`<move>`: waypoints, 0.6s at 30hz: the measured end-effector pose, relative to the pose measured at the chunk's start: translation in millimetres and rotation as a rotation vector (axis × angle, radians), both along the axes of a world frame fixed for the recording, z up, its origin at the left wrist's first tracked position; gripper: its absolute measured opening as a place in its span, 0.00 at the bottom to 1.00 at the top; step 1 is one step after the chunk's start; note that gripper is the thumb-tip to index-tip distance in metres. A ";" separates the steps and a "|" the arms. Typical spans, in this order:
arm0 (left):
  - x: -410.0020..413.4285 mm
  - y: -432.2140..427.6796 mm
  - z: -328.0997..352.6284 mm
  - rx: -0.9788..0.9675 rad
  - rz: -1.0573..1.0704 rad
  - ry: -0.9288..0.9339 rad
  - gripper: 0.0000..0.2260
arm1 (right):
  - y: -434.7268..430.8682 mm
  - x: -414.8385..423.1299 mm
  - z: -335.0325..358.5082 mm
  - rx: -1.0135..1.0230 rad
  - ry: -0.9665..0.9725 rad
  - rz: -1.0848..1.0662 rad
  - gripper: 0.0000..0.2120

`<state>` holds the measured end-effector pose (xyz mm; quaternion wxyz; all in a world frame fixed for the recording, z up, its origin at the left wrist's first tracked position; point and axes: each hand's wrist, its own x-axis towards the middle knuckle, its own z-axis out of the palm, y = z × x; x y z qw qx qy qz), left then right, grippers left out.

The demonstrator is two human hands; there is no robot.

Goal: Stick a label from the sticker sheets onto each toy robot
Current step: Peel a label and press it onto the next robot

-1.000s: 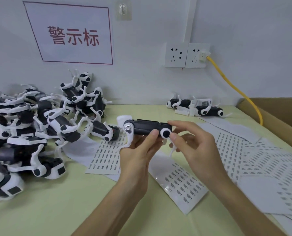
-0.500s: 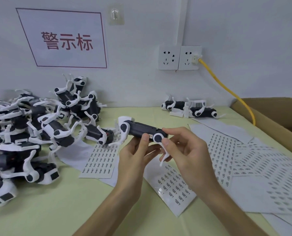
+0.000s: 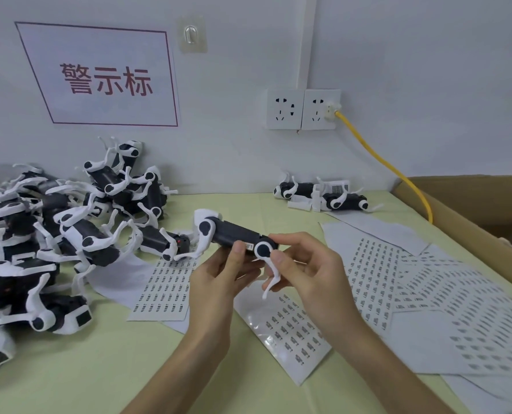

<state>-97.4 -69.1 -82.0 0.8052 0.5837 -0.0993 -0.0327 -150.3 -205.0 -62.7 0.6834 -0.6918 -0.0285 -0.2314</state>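
Observation:
A black-and-white toy robot dog [image 3: 234, 234] is held above the table between both hands. My left hand [image 3: 219, 282] grips its body from below, thumb pressed beside a small white label [image 3: 249, 245] on its side. My right hand [image 3: 308, 273] pinches its rear end by the round black hip joint, one white leg hanging down between my fingers. Sticker sheets [image 3: 166, 285] with rows of small labels lie under the hands, and a glossy sheet [image 3: 290, 333] lies in front.
A large pile of toy robots [image 3: 48, 234] fills the left of the table. Two more robots [image 3: 323, 195] lie by the wall at the back. More sticker sheets [image 3: 428, 288] cover the right side. A cardboard box [image 3: 472, 204] stands at right, with a yellow cable [image 3: 383, 165] from the wall socket.
The robot has tilted so its rear end sits lower. My left thumb has slid along its side, and a white label now shows there.

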 end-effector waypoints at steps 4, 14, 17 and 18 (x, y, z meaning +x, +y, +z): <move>-1.3 -1.3 1.4 -0.013 -0.006 -0.016 0.19 | -6.0 0.3 3.1 0.040 -0.010 -0.001 0.08; 0.3 3.1 2.1 0.014 0.019 -0.015 0.11 | -2.1 -0.8 1.0 -0.007 0.020 0.033 0.09; 0.5 3.6 1.8 0.015 0.014 -0.014 0.11 | -2.7 -1.1 0.7 -0.090 0.021 0.007 0.09; 0.7 4.1 1.3 0.015 0.022 -0.013 0.12 | -2.4 -0.9 0.9 -0.116 0.024 -0.005 0.09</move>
